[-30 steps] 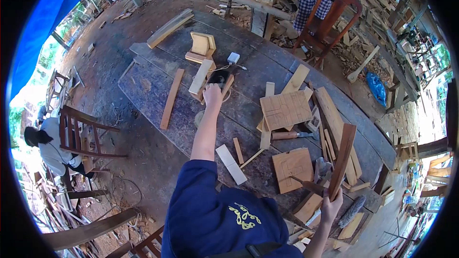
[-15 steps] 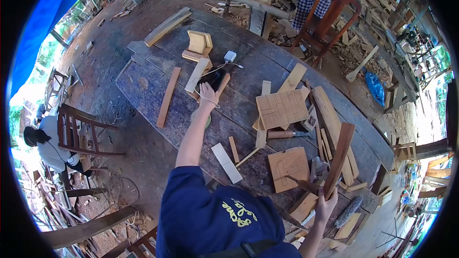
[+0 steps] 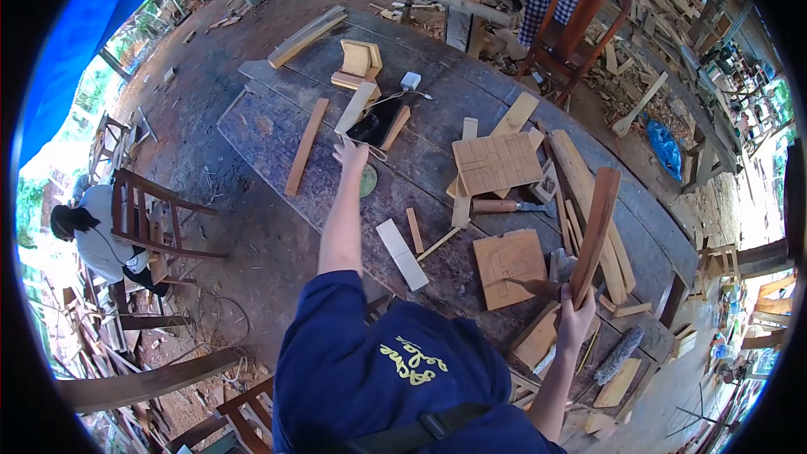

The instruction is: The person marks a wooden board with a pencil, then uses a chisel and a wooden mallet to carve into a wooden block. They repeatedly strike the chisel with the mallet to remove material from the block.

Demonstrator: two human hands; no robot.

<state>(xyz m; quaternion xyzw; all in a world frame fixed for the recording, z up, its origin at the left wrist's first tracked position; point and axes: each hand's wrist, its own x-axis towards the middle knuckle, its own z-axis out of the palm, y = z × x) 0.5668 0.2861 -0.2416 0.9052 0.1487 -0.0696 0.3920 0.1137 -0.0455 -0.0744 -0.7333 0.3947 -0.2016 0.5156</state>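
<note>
My left hand (image 3: 351,155) reaches over the bench with fingers spread, just in front of a black smartphone (image 3: 370,124). The phone rests on wood blocks, with a pale cable running by it and a white charger (image 3: 410,81) behind. My right hand (image 3: 577,318) is closed around the lower end of a reddish-brown wooden bar (image 3: 596,231), which slants upward. A thin-tipped tool with a brown handle (image 3: 540,288) reaches from beside that hand over a square board with carved lines (image 3: 511,265); I cannot tell whether the hand holds it too.
On the dark workbench (image 3: 420,176) lie a second carved board (image 3: 498,161), a wood-handled chisel (image 3: 500,206), long planks (image 3: 588,202) and a grey brush (image 3: 619,355). A person (image 3: 97,227) sits at the left near a chair; another stands behind a wooden chair (image 3: 580,29).
My left hand has drawn back from the phone toward me, uncovering more of it, and its fingers have spread. My right hand still grips the wooden bar. The camera view has shifted slightly.
</note>
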